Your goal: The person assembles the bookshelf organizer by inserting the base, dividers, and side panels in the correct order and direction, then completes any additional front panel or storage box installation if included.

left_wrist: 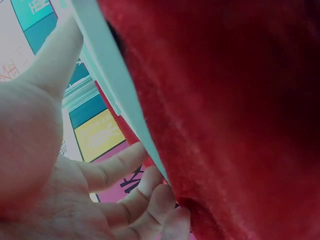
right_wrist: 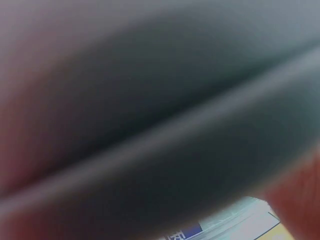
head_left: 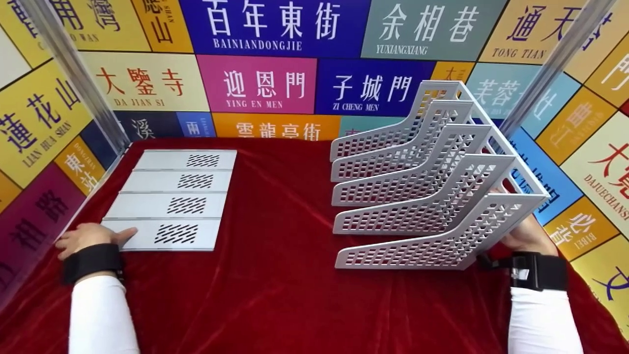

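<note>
On the left lies a flat white piece made of several panels point(head_left: 167, 206), each with a patch of slanted slots. My left hand point(head_left: 93, 237) is at its near left corner, the thumb over the near panel and the other fingers spread beside its edge. In the left wrist view those fingers point(left_wrist: 120, 167) touch along the white edge. To the right stands a grey-white file rack point(head_left: 417, 216) with several perforated dividers. My right hand point(head_left: 530, 238) grips it from behind at the right side, its fingers partly hidden by the lattice. The right wrist view is mostly a dark blur.
Red velvet cloth point(head_left: 280, 295) covers the table under both things. Colourful panels with Chinese lettering point(head_left: 255, 83) rise behind and at the sides. Clear upright posts stand at the back left point(head_left: 83, 73) and back right point(head_left: 550, 69).
</note>
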### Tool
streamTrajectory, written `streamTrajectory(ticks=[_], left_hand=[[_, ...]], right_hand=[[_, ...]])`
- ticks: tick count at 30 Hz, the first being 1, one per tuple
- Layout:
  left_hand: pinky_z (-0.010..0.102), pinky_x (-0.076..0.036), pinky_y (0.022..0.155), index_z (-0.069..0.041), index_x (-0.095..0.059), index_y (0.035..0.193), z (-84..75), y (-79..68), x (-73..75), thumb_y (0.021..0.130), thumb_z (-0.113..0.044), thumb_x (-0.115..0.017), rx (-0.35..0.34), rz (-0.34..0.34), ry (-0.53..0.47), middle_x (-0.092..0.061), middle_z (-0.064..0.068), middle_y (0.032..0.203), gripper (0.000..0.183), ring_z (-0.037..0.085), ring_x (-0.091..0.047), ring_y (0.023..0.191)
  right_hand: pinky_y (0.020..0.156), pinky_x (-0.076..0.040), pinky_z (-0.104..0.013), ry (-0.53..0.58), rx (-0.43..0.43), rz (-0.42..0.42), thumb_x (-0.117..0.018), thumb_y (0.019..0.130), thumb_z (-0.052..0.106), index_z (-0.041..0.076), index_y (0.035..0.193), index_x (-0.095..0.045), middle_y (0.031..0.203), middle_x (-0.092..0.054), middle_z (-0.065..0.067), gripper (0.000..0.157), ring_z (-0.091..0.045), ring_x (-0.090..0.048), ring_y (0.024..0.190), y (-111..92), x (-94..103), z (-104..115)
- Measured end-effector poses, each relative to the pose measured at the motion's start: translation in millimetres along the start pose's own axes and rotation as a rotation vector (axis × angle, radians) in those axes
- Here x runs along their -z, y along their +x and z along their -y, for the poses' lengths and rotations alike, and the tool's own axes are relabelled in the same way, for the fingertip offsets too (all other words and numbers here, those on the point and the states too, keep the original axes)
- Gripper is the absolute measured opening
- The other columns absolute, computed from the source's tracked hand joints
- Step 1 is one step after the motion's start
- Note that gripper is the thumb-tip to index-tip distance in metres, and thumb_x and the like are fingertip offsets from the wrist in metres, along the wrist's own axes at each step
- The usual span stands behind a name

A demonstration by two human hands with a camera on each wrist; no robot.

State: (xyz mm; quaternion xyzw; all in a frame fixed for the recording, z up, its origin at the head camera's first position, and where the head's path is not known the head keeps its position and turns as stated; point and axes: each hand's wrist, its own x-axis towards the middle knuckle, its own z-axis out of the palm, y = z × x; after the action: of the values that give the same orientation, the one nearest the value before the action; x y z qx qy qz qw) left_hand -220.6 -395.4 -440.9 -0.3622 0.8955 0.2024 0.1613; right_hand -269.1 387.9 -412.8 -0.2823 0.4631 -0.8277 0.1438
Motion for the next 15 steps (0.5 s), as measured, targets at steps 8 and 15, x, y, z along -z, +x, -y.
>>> streamTrajectory(ticks=[8,15], left_hand=[[0.067,-0.037,0.110,0.036,0.001,0.137,4.9,3.8,3.8,0.085,-0.063,-0.065,0.012,0.042,0.008,-0.003,0.062,0.141,0.130,0.073,-0.015,0.136],[0.066,-0.033,0.111,0.033,-0.019,0.138,14.1,15.7,9.8,0.089,-0.055,-0.063,-0.030,0.109,0.030,-0.012,0.063,0.138,0.110,0.072,-0.022,0.132]], right_hand=[[0.082,-0.059,-0.029,0.001,-0.028,-0.026,-0.029,0.108,0.001,0.004,0.126,-0.063,0.111,-0.074,-0.010,0.039,-0.017,-0.073,0.095,-2.9,0.8,0.1],[0.084,-0.058,-0.028,-0.002,-0.040,-0.045,-0.027,0.109,0.003,0.005,0.127,-0.063,0.113,-0.074,-0.010,0.040,-0.016,-0.073,0.097,-2.9,-0.1,1.8]])
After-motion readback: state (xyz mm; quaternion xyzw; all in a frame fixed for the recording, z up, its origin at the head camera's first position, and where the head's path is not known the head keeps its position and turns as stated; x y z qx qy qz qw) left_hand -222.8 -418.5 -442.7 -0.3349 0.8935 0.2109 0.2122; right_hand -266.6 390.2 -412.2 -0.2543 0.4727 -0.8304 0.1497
